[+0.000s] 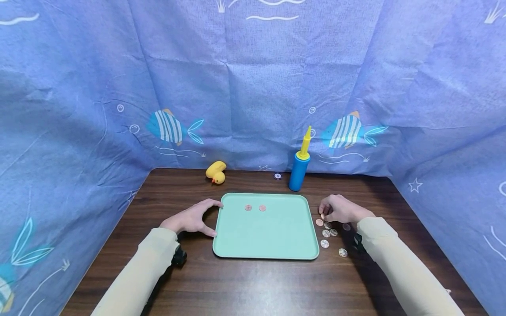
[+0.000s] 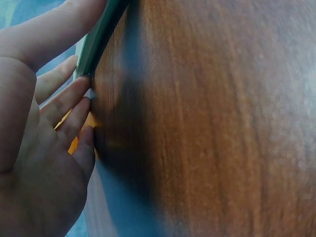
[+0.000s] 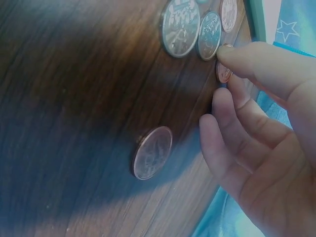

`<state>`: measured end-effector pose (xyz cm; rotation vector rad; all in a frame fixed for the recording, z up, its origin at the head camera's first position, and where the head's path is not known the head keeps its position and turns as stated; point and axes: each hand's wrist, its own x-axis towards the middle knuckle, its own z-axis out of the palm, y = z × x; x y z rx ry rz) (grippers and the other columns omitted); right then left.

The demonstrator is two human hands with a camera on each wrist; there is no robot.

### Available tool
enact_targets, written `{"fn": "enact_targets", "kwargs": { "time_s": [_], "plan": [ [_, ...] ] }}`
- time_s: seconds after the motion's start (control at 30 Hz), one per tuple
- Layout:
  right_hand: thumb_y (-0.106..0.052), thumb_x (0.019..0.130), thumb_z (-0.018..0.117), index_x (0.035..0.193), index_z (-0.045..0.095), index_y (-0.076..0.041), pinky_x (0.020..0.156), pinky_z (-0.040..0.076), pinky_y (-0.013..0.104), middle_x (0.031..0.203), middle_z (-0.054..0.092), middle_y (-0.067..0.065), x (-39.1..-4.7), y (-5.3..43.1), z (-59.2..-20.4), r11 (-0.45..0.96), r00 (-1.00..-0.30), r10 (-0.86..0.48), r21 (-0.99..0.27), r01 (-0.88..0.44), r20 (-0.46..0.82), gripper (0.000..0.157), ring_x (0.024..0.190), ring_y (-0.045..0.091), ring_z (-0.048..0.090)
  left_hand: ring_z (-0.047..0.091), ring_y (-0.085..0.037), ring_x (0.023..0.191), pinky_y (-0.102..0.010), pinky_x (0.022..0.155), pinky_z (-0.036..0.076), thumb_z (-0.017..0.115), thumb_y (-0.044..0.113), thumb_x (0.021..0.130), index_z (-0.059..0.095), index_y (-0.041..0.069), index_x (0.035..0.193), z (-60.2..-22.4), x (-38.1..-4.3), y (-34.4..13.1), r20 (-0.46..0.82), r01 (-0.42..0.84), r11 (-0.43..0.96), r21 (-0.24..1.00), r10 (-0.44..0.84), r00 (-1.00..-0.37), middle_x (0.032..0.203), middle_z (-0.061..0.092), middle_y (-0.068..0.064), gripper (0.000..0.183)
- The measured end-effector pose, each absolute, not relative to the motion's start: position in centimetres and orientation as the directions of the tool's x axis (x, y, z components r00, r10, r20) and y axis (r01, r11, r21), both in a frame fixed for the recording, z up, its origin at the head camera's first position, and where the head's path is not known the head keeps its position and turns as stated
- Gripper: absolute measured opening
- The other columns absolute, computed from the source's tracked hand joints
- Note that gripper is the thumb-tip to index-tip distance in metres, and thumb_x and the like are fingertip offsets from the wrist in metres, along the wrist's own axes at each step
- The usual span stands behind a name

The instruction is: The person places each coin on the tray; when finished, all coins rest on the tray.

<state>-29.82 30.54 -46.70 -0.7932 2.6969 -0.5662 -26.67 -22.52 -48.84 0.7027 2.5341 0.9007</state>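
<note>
A mint-green tray [image 1: 272,237] lies on the table with two copper coins, one copper coin [image 1: 248,207] left of another copper coin [image 1: 262,208], near its far side. My left hand [image 1: 194,217] spreads thumb and fingers against the tray's left rim; in the left wrist view the fingers look loosely extended. Right of the tray, my right hand [image 1: 340,208] pinches a copper coin [image 3: 224,72] between thumb and finger, close to the table. Several loose coins lie near it, among them a silver coin [image 1: 342,252], a copper coin [image 1: 319,222] and a coin [image 3: 153,153] below the palm.
A yellow rubber duck [image 1: 215,171] sits behind the tray at the left. A blue hand pump [image 1: 299,171] with a yellow nozzle stands at the back right, and a small round dark cap [image 1: 277,176] lies between them. A blue fish-print cloth [image 1: 261,87] hangs behind the table.
</note>
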Motion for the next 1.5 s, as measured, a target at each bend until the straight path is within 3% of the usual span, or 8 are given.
{"fn": "enact_targets", "kwargs": {
  "time_s": [0.83,1.5],
  "plan": [
    [0.003,0.082,0.08,0.086,0.071,-0.013,0.068,0.049,0.028,0.077,0.065,-0.006,-29.53,30.18,-46.49,0.787,-0.832,-0.54,-0.426,-0.446,-0.125,0.018,0.072,0.009,0.058,0.033,-0.034,0.153,-0.06,0.121,0.03,0.093,0.046,0.079,0.047,0.017,0.155,-48.86,-26.87,-22.64,-0.169,0.32,0.673,0.667,0.555,-0.814,0.163,0.04,-0.01,0.094],
    [0.01,0.079,0.076,0.083,0.074,-0.015,0.068,0.05,0.029,0.075,0.065,-0.007,-29.52,30.97,-46.84,0.753,-0.816,-0.579,-0.392,-0.528,-0.014,0.026,0.073,0.014,0.06,0.034,-0.037,0.152,-0.062,0.12,0.03,0.092,0.045,0.08,0.046,0.016,0.155,-48.89,-26.91,-22.57,-0.163,0.339,0.673,0.658,0.566,-0.808,0.162,0.04,-0.012,0.093]
  ]
}}
